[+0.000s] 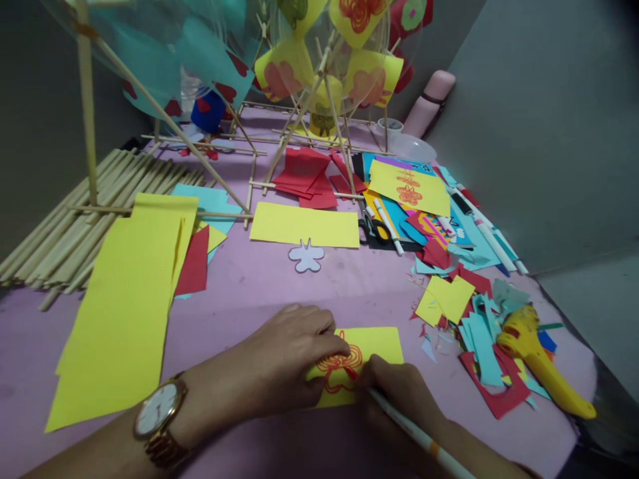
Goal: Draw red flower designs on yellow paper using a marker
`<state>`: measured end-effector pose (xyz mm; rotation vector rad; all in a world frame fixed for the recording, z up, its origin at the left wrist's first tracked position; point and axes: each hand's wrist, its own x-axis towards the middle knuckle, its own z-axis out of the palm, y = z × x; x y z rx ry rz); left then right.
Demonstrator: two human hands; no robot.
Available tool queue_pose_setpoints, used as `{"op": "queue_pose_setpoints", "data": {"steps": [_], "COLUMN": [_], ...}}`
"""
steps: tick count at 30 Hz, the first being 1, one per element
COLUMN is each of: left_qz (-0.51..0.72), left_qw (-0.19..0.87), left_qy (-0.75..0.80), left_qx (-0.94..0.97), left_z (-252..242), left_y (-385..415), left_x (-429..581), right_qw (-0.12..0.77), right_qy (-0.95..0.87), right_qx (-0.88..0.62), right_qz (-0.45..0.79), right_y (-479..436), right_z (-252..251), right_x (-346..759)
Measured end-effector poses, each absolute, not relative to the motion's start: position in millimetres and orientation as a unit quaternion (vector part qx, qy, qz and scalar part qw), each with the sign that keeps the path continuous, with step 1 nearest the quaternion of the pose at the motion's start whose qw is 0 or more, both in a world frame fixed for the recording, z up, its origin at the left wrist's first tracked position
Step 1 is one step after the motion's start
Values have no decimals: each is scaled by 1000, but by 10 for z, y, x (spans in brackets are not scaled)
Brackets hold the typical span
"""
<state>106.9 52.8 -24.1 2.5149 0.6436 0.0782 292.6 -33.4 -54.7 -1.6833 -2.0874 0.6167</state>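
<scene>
My left hand (284, 362), with a watch (158, 416) on its wrist, presses flat on the left end of a small yellow paper strip (379, 342) lying on the pink table (309, 293). My right hand (399, 396) grips a white marker (424, 436) whose red tip touches the strip. A red swirled flower drawing (339, 369) shows on the paper between the two hands.
A white flower template (306, 256) lies ahead, beyond it a yellow sheet (304, 225). A large yellow sheet (124, 313) lies left, wooden sticks (74, 219) far left. Paper scraps (479, 346) and a yellow glue gun (539, 359) are right; scissors (372, 226), markers (486, 233) and a stick-frame wheel (319, 80) behind.
</scene>
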Motion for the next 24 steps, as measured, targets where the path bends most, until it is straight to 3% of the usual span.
{"op": "queue_pose_setpoints", "data": {"steps": [13, 24], "left_qz": [55, 62], "left_qw": [254, 256], "left_qy": [231, 236], "left_qx": [938, 935], "left_z": [-328, -323], "left_y": [527, 518], "left_x": [1064, 1068], "right_qw": [204, 205], "right_qy": [-737, -700], "right_qx": [-607, -618], "right_qz": [216, 293], "right_y": [-363, -396], "right_z": [-545, -577], "right_x": [2957, 3020]}}
